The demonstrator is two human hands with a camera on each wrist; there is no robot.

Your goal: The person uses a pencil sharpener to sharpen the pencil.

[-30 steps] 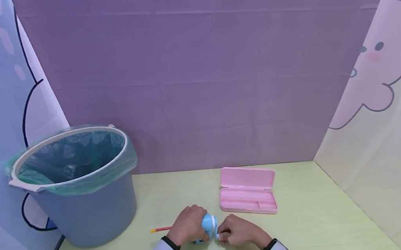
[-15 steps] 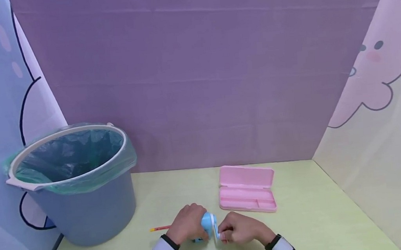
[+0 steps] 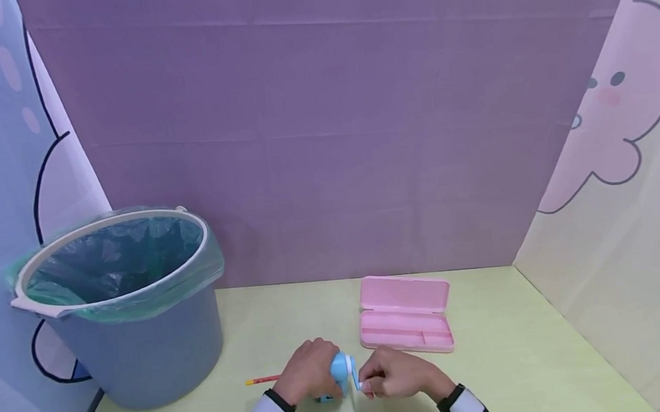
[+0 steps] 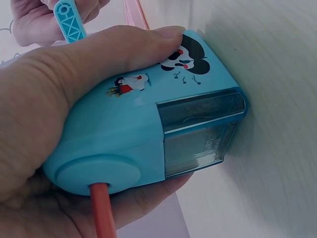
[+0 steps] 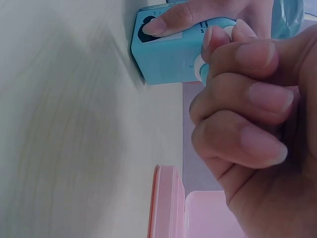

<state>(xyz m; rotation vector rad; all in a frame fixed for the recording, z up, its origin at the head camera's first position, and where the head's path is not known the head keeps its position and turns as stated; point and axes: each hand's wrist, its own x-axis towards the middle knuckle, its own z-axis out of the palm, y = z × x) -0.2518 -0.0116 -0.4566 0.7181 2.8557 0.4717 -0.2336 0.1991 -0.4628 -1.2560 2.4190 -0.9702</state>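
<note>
A light blue crank pencil sharpener (image 3: 339, 368) with cartoon prints and a clear shavings drawer (image 4: 203, 134) stands at the table's front. My left hand (image 3: 310, 366) grips its body, thumb across the printed side in the left wrist view. From the round port pokes a red pencil (image 4: 103, 213), its yellow end (image 3: 252, 381) pointing left in the head view. My right hand (image 3: 398, 374) pinches the crank handle's end on the other side, the remaining fingers curled in. The blue crank arm (image 4: 71, 22) shows behind the left thumb; the knob is mostly hidden by fingertips.
Behind the right hand lies an open pink pencil case (image 3: 406, 329) with divided compartments. A large grey-blue bin (image 3: 150, 356) lined with a green bag stands at the left. A purple backdrop (image 3: 325, 148) closes off the table's far edge.
My right hand has shifted slightly, and the crank arm's lower end has swung a little up and to the right. The left hand keeps its hold on the sharpener.
</note>
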